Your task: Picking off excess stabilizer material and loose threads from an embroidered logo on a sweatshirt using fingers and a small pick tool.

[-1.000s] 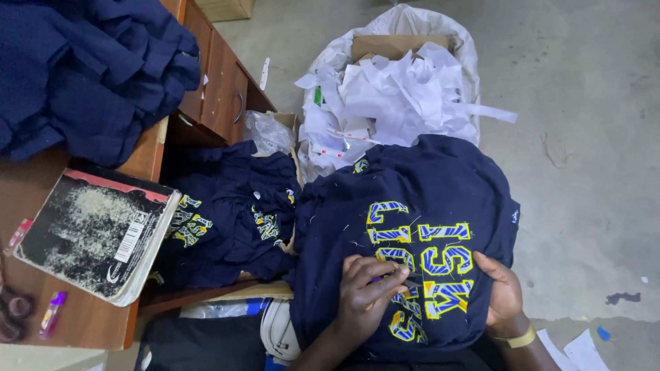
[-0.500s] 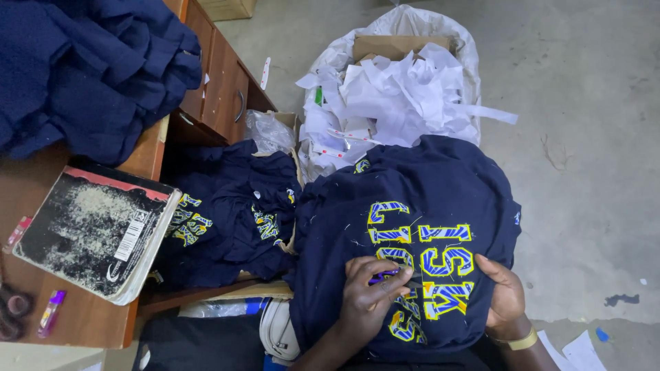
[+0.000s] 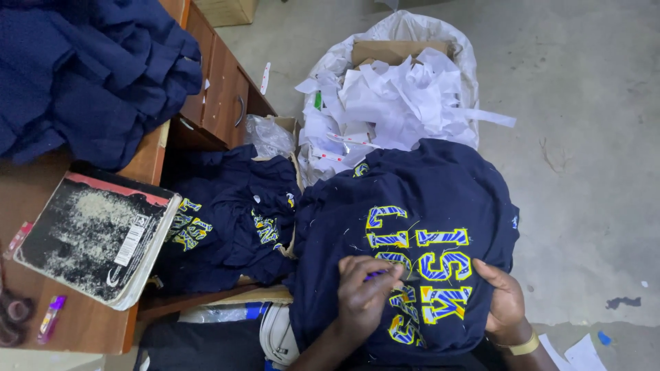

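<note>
While draped over the lap, navy garment (image 3: 440,206) in both hands' gripping fingers: left hand (image 3: 368,292), right hand (image 3: 505,299).

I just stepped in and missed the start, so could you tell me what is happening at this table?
A person sits with a navy garment bearing yellow and blue letters spread over their lap. The left hand pinches a small purple tool against the lettering, while the right hand grips the fabric's edge. More navy garments fill a box beside them, a worn notebook lies on the wooden desk, and a sack of paper scraps stands behind.
</note>
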